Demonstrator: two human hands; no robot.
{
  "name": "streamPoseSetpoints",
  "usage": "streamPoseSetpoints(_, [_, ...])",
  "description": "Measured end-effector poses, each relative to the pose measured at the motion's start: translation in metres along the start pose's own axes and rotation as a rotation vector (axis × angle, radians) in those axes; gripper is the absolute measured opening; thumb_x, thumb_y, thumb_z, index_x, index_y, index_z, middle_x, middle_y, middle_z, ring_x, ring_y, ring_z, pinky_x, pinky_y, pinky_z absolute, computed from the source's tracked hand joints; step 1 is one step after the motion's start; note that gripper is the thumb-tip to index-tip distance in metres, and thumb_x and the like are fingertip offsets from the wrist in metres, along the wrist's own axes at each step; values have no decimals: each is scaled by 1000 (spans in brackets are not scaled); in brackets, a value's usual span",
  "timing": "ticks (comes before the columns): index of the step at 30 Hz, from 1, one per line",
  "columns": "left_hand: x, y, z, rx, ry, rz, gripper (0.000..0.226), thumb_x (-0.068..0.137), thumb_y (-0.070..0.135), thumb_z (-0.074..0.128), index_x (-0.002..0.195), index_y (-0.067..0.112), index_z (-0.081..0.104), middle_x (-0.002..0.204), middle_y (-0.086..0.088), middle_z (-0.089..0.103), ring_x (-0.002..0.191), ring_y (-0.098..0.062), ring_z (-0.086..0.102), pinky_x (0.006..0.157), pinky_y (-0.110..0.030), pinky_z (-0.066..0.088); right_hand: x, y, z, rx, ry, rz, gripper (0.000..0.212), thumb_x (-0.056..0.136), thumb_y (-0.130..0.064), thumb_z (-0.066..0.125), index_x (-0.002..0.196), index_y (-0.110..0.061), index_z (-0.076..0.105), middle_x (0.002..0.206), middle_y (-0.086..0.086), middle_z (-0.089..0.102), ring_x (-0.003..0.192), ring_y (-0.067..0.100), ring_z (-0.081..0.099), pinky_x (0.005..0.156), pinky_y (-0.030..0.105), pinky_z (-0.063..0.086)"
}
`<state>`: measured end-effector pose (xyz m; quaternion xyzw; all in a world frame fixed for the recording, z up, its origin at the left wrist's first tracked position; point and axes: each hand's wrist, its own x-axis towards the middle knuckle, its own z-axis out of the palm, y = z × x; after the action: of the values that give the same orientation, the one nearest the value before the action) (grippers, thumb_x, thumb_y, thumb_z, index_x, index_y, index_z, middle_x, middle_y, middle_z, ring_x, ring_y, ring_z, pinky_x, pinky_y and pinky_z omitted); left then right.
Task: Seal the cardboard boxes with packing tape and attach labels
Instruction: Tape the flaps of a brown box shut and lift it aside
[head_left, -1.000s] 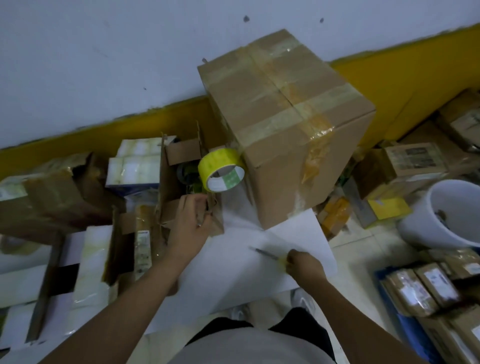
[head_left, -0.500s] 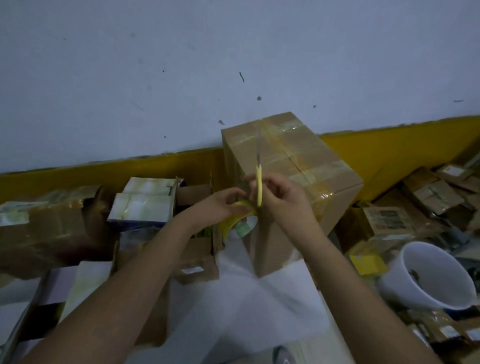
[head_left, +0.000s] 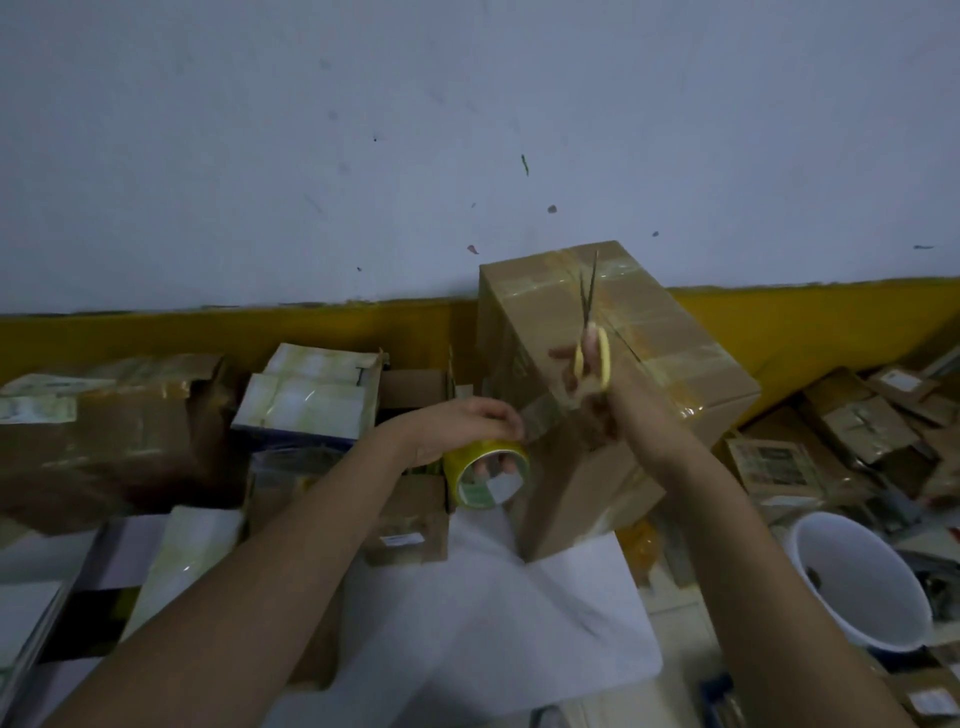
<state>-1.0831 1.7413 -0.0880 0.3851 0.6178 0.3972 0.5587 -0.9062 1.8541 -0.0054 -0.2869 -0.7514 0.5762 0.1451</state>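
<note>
White sheet (head_left: 493, 623), left hand (head_left: 462, 423) gripping tape roll (head_left: 485, 475), right hand (head_left: 597, 395) gripping scissors (head_left: 589, 332)

White sheet (head_left: 498, 623) in front lies open for passage; tall taped box (head_left: 649, 415) blocks centre, piled cartons (head_left: 114, 426) left, bucket (head_left: 857, 582) right.

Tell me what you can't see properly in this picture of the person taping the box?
All in the head view:
- Tape roll: the left hand covers its top.
- Scissors: blades thin and blurred, so open or closed is unclear; the right hand hides part of the handles.
- Cardboard box: its base sits behind the arms.
- Labels on small parcels: print too small.
- White bucket: contents too dim.
</note>
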Motion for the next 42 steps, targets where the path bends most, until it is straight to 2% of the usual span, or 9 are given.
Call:
streamPoseSetpoints(6, [-3, -6, 0, -93, 71, 24, 13, 104, 14, 51, 100, 8, 62, 72, -5, 69, 63, -13, 64, 54, -23, 51, -62, 35, 9, -315, -250, 363, 80, 73, -91, 44, 87, -14, 64, 72, 4, 49, 54, 12, 35, 50, 23, 31])
streamPoseSetpoints(10, [-4, -5, 3, -28, 77, 9, 13, 104, 15, 52, 103, 7, 63, 68, 3, 70, 61, -8, 65, 54, -22, 51, -58, 31, 15, -406, -247, 429, 79, 79, -82, 40, 103, -12, 66, 79, 1, 59, 59, 13, 39, 52, 22, 34])
streamPoseSetpoints(13, [-6, -2, 0, -13, 99, 3, 13, 103, 14, 53, 100, 8, 64, 67, 3, 70, 59, -8, 64, 53, -22, 51, -67, 29, 6, -418, -244, 452, 70, 81, -78, 41, 99, -17, 71, 74, -1, 59, 57, 12, 40, 47, 20, 35])
streamPoseSetpoints(20, [-6, -7, 0, -17, 103, -49, 14, 101, 20, 56, 98, 12, 67, 76, -9, 69, 59, -14, 62, 53, -24, 50, -43, 42, 15, -373, -247, 486, 90, 76, -84, 45, 106, -2, 68, 76, 5, 56, 52, 11, 34, 47, 22, 30])
streamPoseSetpoints(28, [-7, -7, 1, 88, 138, -117, 14, 100, 22, 59, 95, 12, 67, 76, -9, 69, 55, -14, 62, 53, -24, 52, -38, 71, 19, -400, -165, 273, 41, 94, -51, 58, 84, -17, 79, 63, 2, 66, 48, 6, 46, 47, 22, 42])
streamPoseSetpoints(31, [-11, -22, 1, 247, 98, -143, 11, 95, 27, 67, 94, 17, 71, 90, -7, 71, 69, -17, 70, 63, -26, 57, -50, 101, 27, -424, -147, 233, 34, 95, -42, 62, 74, -20, 77, 59, -1, 67, 46, 10, 51, 49, 26, 47])
streamPoseSetpoints(34, [-16, -40, 8, 344, 145, -177, 14, 94, 27, 67, 100, 15, 72, 104, -5, 68, 77, -16, 71, 58, -18, 54, -67, 136, 46, -346, -133, 250, 20, 93, -34, 67, 83, -21, 79, 59, 1, 67, 45, 10, 52, 48, 25, 48])
streamPoseSetpoints(38, [-25, -62, 16, 225, 231, -176, 16, 97, 19, 64, 105, 6, 70, 98, -7, 67, 67, -7, 70, 55, -19, 54, -81, 185, 65, -187, -80, 304, 11, 93, -28, 67, 90, -24, 77, 64, 0, 67, 54, 7, 60, 54, 23, 52])
streamPoseSetpoints(42, [-36, -79, 30, -1, 293, -196, 14, 98, 22, 62, 101, 12, 71, 94, -11, 74, 78, -19, 73, 68, -33, 61, -76, 255, 78, -485, -132, 324, 20, 98, -24, 58, 92, -11, 71, 81, 7, 71, 73, 23, 66, 61, 30, 48])
